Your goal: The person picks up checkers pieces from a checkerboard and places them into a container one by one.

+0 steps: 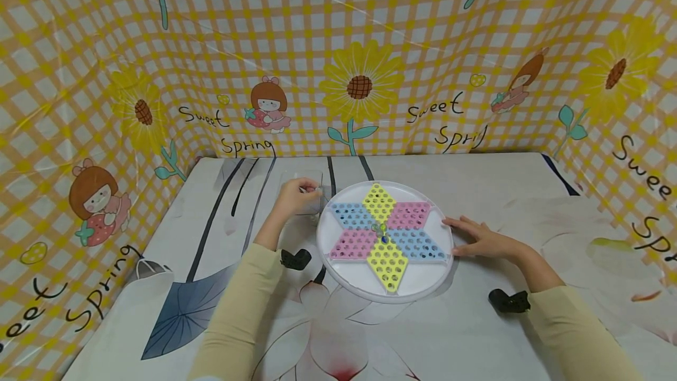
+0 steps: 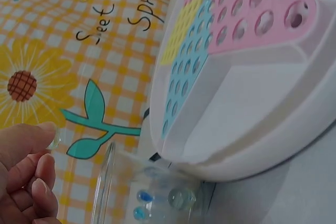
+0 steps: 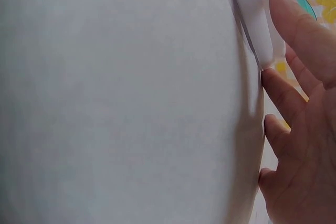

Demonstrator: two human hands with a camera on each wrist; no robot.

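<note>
My left hand (image 1: 296, 197) holds a small clear, greenish marble (image 2: 55, 138), pinched between thumb and index finger, above a clear box (image 2: 103, 184). Inside that box lie a large clear marble (image 2: 182, 198) and smaller blue marbles (image 2: 144, 196). To the right of it stands a round white Chinese checkers board (image 1: 359, 290) with a star of pink, blue and yellow points. Several marbles (image 1: 382, 230) sit in holes at the star's middle. At the board's right rim, my right hand (image 1: 483, 241) rests with fingers spread, thumb and fingertips against the edge.
A white tablecloth (image 1: 418, 340) printed with leaves and flowers covers the table. Checked yellow curtains (image 1: 301, 34) rise at the back and both sides. Black wrist devices (image 1: 296, 259) show at both sleeves. Something white with a loop (image 1: 153, 271) lies at the left edge.
</note>
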